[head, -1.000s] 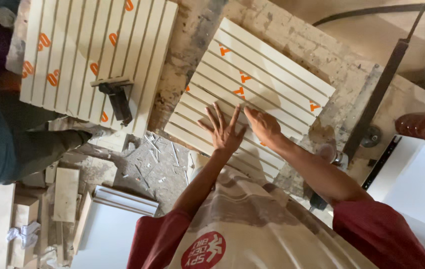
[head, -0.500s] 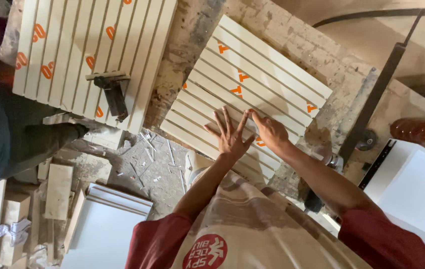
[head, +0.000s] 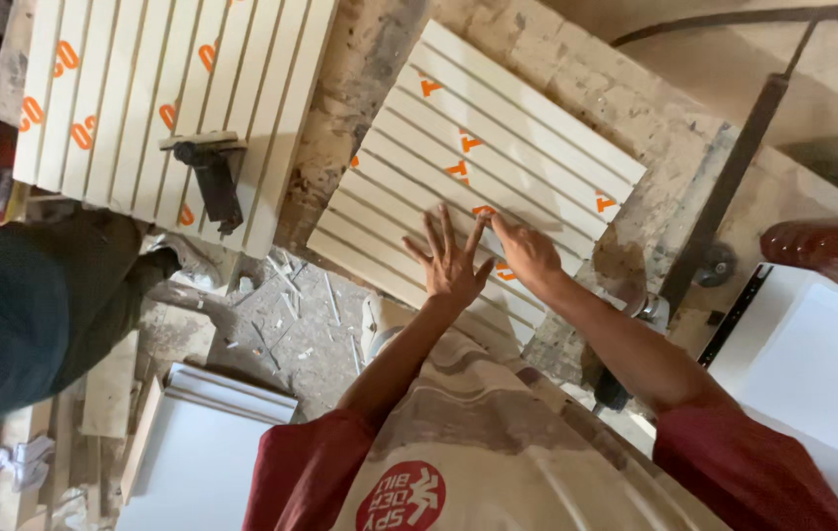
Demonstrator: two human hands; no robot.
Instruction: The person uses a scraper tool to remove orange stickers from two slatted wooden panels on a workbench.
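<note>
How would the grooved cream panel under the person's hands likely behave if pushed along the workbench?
The grooved cream panel looks flat and rigid, so it would probably slide, not roll or flop. Both hands, left hand and right hand, press it flat; the rough, dusty workbench may resist sliding.

A cream-coloured rectangular grooved panel (head: pixel 473 172) with orange markings lies flat, set at an angle on a rough, stained workbench top (head: pixel 576 74). Parallel grooves run the length of its face; the orange marks are scattered along the middle and one near the right end. Its lower long edge overhangs the bench edge. The left hand (head: pixel 450 264) rests on it, fingers spread. The right hand (head: pixel 527 251) lies palm-down just beside it, also touching the panel.
</note>
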